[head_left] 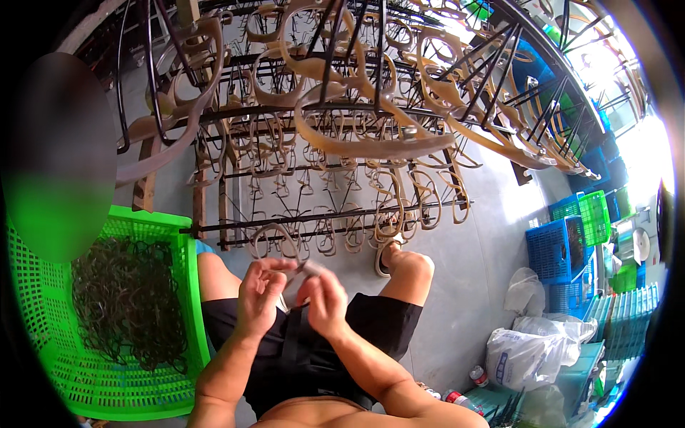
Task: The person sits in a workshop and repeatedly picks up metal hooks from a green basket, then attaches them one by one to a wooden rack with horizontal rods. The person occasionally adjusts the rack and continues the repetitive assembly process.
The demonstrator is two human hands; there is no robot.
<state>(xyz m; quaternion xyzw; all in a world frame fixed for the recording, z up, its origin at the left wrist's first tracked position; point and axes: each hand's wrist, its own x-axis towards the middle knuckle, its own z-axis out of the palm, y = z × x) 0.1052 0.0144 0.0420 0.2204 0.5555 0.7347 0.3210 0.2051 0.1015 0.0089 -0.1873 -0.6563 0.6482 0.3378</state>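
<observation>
Above my lap, both hands are closed around a pale eyeglass frame, whose details are partly hidden by my fingers. My left hand pinches one side with thumb and forefinger. On the other side, the fingers of my right hand are curled in. In front of me stands a rack with dark rods, hung with several rows of translucent brownish eyeglass frames. A bright green plastic basket is to my left, with a tangled pile of dark, thin eyeglass frames in it.
Blue crates and a green crate are stacked at the right. Nearer lie a white plastic bag, teal trays and bottles. Wooden posts support the rack. A blurred dark-and-green shape covers the left edge.
</observation>
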